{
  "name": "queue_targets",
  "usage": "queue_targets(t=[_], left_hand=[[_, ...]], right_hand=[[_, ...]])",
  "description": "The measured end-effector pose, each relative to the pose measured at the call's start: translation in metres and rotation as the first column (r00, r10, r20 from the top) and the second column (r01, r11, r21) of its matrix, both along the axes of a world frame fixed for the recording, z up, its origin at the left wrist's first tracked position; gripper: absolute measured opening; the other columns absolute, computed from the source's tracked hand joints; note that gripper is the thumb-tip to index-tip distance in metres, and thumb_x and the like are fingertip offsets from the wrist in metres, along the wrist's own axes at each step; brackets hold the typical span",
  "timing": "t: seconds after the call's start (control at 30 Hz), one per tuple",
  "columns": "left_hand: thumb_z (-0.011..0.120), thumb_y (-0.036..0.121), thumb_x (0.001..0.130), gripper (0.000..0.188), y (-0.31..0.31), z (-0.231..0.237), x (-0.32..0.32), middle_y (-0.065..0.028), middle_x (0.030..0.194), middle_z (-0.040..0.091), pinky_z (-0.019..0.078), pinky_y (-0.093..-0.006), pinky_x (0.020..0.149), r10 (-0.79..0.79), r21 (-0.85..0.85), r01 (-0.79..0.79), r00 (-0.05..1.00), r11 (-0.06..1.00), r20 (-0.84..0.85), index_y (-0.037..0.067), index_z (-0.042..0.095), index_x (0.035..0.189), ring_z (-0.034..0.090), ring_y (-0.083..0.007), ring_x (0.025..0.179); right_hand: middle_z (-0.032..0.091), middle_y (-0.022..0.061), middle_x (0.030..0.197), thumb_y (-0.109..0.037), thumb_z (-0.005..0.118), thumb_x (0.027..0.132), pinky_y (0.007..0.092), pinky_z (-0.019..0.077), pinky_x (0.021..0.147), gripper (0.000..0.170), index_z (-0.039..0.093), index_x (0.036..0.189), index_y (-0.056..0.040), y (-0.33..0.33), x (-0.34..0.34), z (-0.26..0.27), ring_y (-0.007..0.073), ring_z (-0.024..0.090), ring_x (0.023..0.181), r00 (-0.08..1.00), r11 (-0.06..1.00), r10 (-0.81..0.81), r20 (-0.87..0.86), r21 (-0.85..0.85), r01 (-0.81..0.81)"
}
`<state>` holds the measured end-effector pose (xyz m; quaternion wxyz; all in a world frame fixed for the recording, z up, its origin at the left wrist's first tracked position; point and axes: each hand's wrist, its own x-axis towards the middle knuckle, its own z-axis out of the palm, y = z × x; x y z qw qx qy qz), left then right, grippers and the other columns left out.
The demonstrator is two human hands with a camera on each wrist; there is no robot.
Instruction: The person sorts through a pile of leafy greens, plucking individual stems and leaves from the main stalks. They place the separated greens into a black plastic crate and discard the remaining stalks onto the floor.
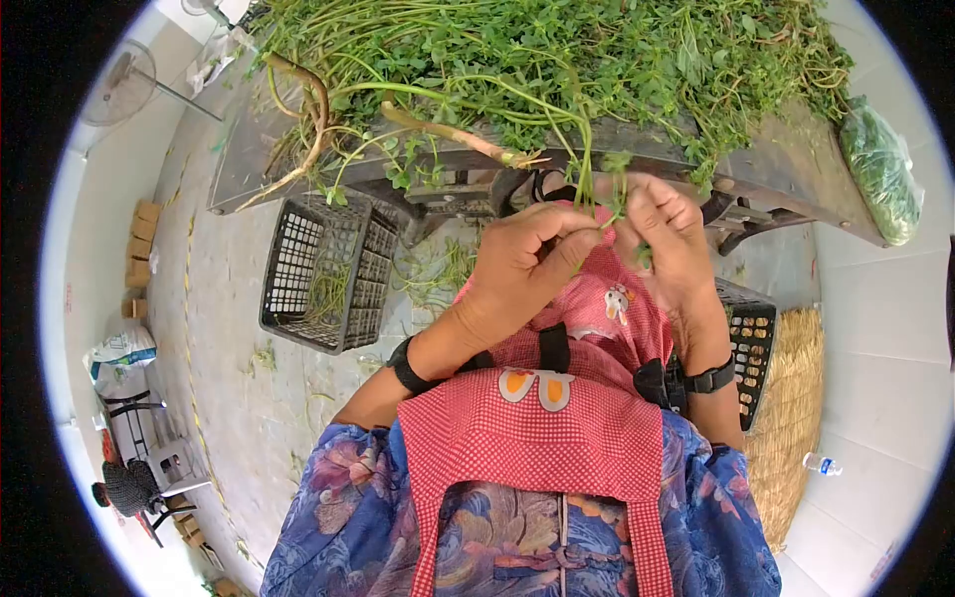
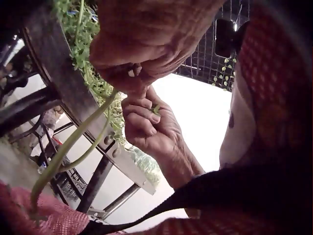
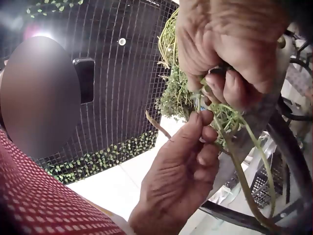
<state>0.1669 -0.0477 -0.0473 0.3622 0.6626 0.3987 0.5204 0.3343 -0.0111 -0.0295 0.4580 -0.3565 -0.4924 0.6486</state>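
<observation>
In the head view, the left hand (image 1: 527, 261) pinches a green stem (image 1: 587, 159) between thumb and forefinger, just in front of the table edge. Close beside it, the right hand (image 1: 668, 244) has curled fingers around a small leafy piece, blurred at its top. Seen in the right wrist view, the left hand (image 3: 178, 174) holds its thumb and fingertip against a thin stalk, under the right hand (image 3: 230, 49). Long stems (image 2: 66, 147) hang away from the hands in the left wrist view. A thick brownish root (image 1: 463, 136) lies over the table edge.
A broad heap of leafy greens (image 1: 557, 70) covers the table (image 1: 776, 164). Black crates (image 1: 343, 323) stand on the floor at both sides. A bag of greens (image 1: 880, 169) sits at the table's right end. Cut stems lie on the floor.
</observation>
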Motion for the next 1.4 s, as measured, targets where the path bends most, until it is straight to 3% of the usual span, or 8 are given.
queue_targets(t=[0.07, 0.3, 0.67, 1.03, 1.1, 1.2, 1.3, 1.4], left_hand=[[0.060, 0.011, 0.087, 0.013, -0.002, 0.004, -0.001, -0.0012, 0.077, 0.060, 0.0409, -0.0185, 0.052, 0.009, -0.048, -0.008, 1.000, 0.999, 0.012, 0.001, 0.062, 0.094, 0.052, -0.0040, 0.058], [0.056, 0.014, 0.090, 0.015, 0.003, 0.013, -0.009, -0.0012, 0.067, 0.054, 0.0410, -0.0216, 0.053, -0.100, -0.215, 0.123, 0.989, 0.969, 0.112, 0.000, 0.060, 0.085, 0.049, -0.0049, 0.060], [0.054, 0.012, 0.091, 0.015, 0.013, 0.009, -0.012, 0.0020, 0.062, 0.052, 0.0368, -0.0186, 0.045, -0.151, -0.139, 0.174, 0.975, 0.975, 0.165, -0.001, 0.057, 0.085, 0.045, -0.0016, 0.053], [0.053, 0.012, 0.092, 0.015, 0.005, 0.014, -0.021, 0.0024, 0.075, 0.056, 0.0412, -0.0198, 0.063, -0.130, -0.158, 0.116, 0.988, 0.981, -0.080, 0.000, 0.059, 0.084, 0.048, -0.0043, 0.069], [0.052, 0.014, 0.092, 0.017, 0.006, 0.012, -0.026, 0.0015, 0.077, 0.057, 0.0411, -0.0196, 0.062, -0.101, -0.143, 0.100, 0.995, 0.985, -0.006, 0.000, 0.059, 0.085, 0.048, -0.0042, 0.068], [0.052, 0.015, 0.093, 0.018, 0.004, 0.009, -0.023, 0.0009, 0.077, 0.056, 0.0406, -0.0192, 0.061, -0.103, -0.292, 0.115, 0.993, 0.949, 0.058, 0.000, 0.058, 0.086, 0.048, -0.0041, 0.067], [0.051, 0.016, 0.093, 0.019, 0.006, 0.007, -0.019, 0.0007, 0.076, 0.056, 0.0401, -0.0189, 0.061, -0.116, -0.277, 0.147, 0.985, 0.950, 0.126, 0.000, 0.058, 0.086, 0.049, -0.0040, 0.066], [0.051, 0.016, 0.094, 0.020, 0.004, 0.012, -0.020, 0.0008, 0.076, 0.056, 0.0402, -0.0190, 0.061, -0.116, -0.253, 0.143, 0.986, 0.957, 0.117, 0.000, 0.058, 0.087, 0.049, -0.0040, 0.066]], right_hand=[[0.049, -0.0032, 0.064, -0.021, 0.060, 0.088, 0.0166, 0.0273, 0.040, 0.026, 0.059, 0.103, 0.0008, 0.002, 0.003, 0.002, 0.0020, 0.036, 0.047, 0.935, 0.980, 0.111, -0.337, -0.120, -0.160], [0.050, -0.0029, 0.067, -0.024, 0.060, 0.088, 0.0178, 0.0290, 0.042, 0.032, 0.059, 0.108, 0.0008, 0.004, -0.002, 0.002, 0.0027, 0.035, 0.048, 0.890, 0.958, 0.219, -0.400, -0.084, -0.273], [0.063, -0.0009, 0.078, -0.015, 0.064, 0.084, 0.0236, 0.0450, 0.070, 0.014, 0.066, 0.085, -0.0017, 0.019, 0.004, 0.011, 0.0074, 0.056, 0.072, 0.950, 0.927, 0.106, 0.293, 0.316, -0.201], [0.058, 0.0131, 0.069, -0.011, 0.066, 0.074, 0.0337, 0.0464, 0.061, 0.011, 0.062, 0.077, -0.0017, 0.020, 0.033, 0.032, 0.0338, 0.055, 0.066, 0.610, 0.653, -0.314, 0.727, 0.632, -0.418], [0.058, 0.0105, 0.068, -0.012, 0.065, 0.077, 0.0301, 0.0432, 0.055, 0.010, 0.061, 0.077, -0.0023, 0.025, 0.053, 0.022, 0.0265, 0.054, 0.060, 0.762, 0.797, -0.223, 0.608, 0.564, -0.217], [0.059, 0.0024, 0.071, -0.013, 0.058, 0.088, 0.0164, 0.0278, 0.036, 0.010, 0.058, 0.083, -0.0045, 0.023, 0.060, 0.021, 0.0036, 0.045, 0.047, 0.993, 0.995, -0.006, -0.119, 0.094, 0.018], [0.060, 0.0041, 0.075, -0.012, 0.055, 0.089, 0.0159, 0.0243, 0.033, 0.010, 0.058, 0.084, -0.0040, 0.020, 0.043, 0.017, 0.0046, 0.045, 0.045, 0.971, 1.000, 0.008, -0.240, -0.019, -0.013], [0.061, 0.0036, 0.081, -0.010, 0.056, 0.086, 0.0233, 0.0390, 0.045, 0.013, 0.061, 0.094, -0.0014, 0.014, 0.035, 0.026, 0.0086, 0.053, 0.057, 0.987, 0.971, -0.006, 0.163, 0.238, -0.033]])
